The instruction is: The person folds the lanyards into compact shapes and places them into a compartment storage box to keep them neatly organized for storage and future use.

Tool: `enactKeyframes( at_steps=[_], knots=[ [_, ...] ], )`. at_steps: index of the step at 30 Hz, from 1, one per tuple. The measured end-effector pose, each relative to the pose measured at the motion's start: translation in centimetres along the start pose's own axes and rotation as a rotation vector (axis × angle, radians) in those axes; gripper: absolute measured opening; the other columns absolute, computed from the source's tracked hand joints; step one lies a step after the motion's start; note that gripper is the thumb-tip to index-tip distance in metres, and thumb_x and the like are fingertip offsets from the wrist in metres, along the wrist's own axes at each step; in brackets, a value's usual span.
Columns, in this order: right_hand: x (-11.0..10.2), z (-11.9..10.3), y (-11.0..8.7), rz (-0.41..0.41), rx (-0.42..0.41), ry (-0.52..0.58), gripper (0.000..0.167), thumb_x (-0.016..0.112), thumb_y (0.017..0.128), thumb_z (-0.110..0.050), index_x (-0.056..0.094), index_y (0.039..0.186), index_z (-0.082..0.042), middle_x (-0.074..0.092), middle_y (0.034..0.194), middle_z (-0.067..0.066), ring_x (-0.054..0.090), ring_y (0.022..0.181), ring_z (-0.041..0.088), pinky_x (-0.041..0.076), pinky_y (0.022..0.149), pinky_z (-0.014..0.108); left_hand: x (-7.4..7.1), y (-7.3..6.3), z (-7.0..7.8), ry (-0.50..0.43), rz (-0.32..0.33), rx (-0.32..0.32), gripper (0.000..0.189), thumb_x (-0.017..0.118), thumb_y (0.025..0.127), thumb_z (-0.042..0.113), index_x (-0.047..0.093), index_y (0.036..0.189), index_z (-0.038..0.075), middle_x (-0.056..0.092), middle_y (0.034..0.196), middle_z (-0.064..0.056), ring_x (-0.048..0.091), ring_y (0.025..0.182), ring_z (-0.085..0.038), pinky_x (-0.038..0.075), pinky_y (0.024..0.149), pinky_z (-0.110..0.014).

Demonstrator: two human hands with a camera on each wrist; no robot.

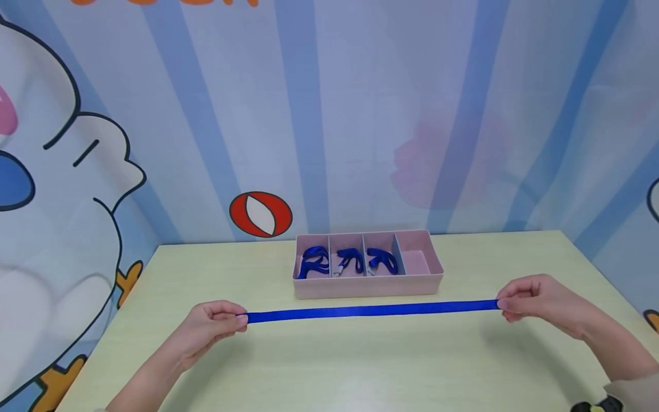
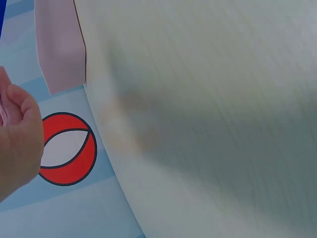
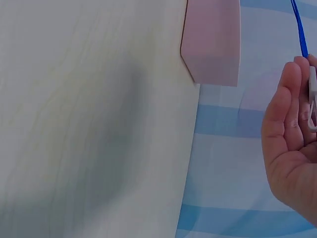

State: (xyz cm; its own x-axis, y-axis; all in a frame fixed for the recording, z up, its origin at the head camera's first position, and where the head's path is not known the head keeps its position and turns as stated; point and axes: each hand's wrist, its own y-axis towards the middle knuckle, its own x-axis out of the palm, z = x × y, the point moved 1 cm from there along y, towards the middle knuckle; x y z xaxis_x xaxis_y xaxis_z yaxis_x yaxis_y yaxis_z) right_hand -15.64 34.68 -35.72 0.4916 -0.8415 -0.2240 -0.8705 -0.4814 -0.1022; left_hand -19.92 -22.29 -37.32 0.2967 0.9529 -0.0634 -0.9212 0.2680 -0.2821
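A blue lanyard (image 1: 370, 311) is stretched nearly level above the table, in front of the pink box. Its left end is pinched between the thumb and fingers of my left hand (image 1: 208, 329). My right hand (image 1: 546, 305) pinches the other end. In the right wrist view a pale clip (image 3: 313, 89) shows within the right hand's curled fingers, partly cut off by the frame edge. The left wrist view catches only part of the left hand (image 2: 20, 144) at its edge. Folded blue lanyards (image 1: 313, 261) lie inside the box.
Behind the stretched strap stands the pink box (image 1: 368, 288), split by dividers into several compartments; the three from the left hold lanyards. It sits near the back edge of the pale wooden table (image 1: 360, 366). A printed backdrop (image 1: 360, 114) rises behind.
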Motion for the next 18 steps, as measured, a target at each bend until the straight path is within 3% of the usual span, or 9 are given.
enactKeyframes(
  at_steps=[5, 9, 18],
  knots=[
    [0.0, -0.9, 0.2, 0.062, 0.051, -0.103, 0.018, 0.05, 0.095, -0.007, 0.068, 0.097, -0.004, 0.068, 0.082, 0.0, 0.066, 0.078, 0.017, 0.054, 0.075, 0.032, 0.6, 0.3, 0.1, 0.064, 0.075, -0.008, 0.033, 0.071, 0.083, 0.022, 0.064, 0.106, -0.001, 0.07, 0.089, -0.005, 0.065, 0.083, -0.017, 0.051, 0.077, -0.029],
    [0.0, -1.9, 0.4, 0.095, 0.087, -0.136, 0.018, 0.051, 0.096, -0.01, 0.065, 0.095, 0.001, 0.066, 0.082, 0.002, 0.065, 0.077, 0.018, 0.054, 0.074, 0.031, 1.0, 0.4, 0.4, 0.052, 0.109, -0.022, 0.036, 0.071, 0.083, 0.023, 0.063, 0.109, 0.0, 0.069, 0.089, -0.006, 0.065, 0.083, -0.018, 0.051, 0.075, -0.028],
    [-0.1, -3.6, 0.6, 0.072, 0.087, 0.026, 0.024, 0.043, 0.098, -0.007, 0.066, 0.092, -0.01, 0.064, 0.078, 0.002, 0.061, 0.069, 0.013, 0.054, 0.07, 0.028, 1.7, 0.3, 2.0, -0.008, 0.113, -0.03, 0.042, 0.072, 0.083, 0.023, 0.061, 0.115, -0.001, 0.069, 0.088, -0.004, 0.065, 0.08, -0.016, 0.053, 0.075, -0.025]
  ],
)
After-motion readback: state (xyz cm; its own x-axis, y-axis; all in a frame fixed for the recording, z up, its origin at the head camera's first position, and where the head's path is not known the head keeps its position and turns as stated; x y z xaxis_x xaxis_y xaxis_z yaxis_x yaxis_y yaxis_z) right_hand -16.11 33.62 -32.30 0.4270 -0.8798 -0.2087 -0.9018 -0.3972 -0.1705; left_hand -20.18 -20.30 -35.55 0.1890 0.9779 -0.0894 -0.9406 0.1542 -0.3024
